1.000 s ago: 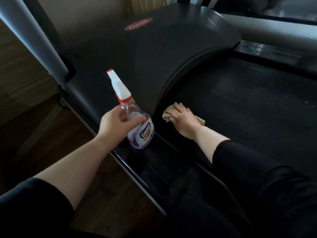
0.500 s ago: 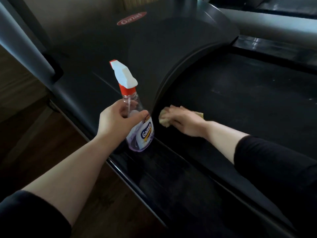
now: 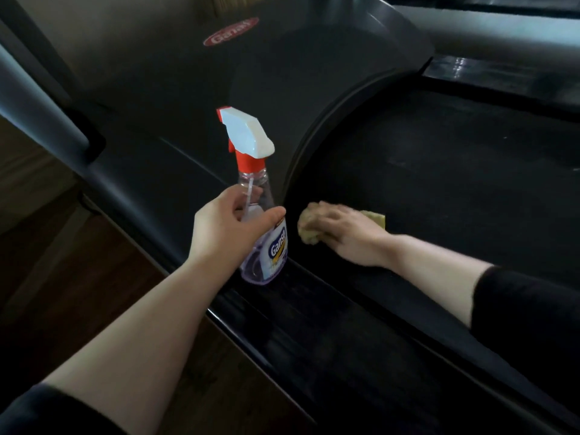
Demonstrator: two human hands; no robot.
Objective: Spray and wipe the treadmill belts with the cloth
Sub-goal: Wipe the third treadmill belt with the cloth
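Observation:
A clear spray bottle point(image 3: 270, 249) with a white and red trigger head stands upright over the treadmill's left side rail point(image 3: 317, 312); my left hand point(image 3: 224, 229) grips it around the neck and shoulder. To its right, my right hand point(image 3: 348, 233) lies blurred on a bunched yellow cloth point(image 3: 307, 231) and presses it on the black belt point(image 3: 455, 183). The cloth sits at the belt's front left corner, right by the curved edge of the motor cover point(image 3: 251, 76). Part of the cloth is hidden under my palm.
A grey upright post point(image 3: 37, 98) rises at the left from the treadmill base. Dark wooden floor point(image 3: 62, 277) lies left of the rail. Another treadmill's grey frame point(image 3: 502, 32) runs along the upper right.
My right hand has slid the cloth leftward up against the motor cover's edge. The bottle in my left hand stands more upright and a little higher.

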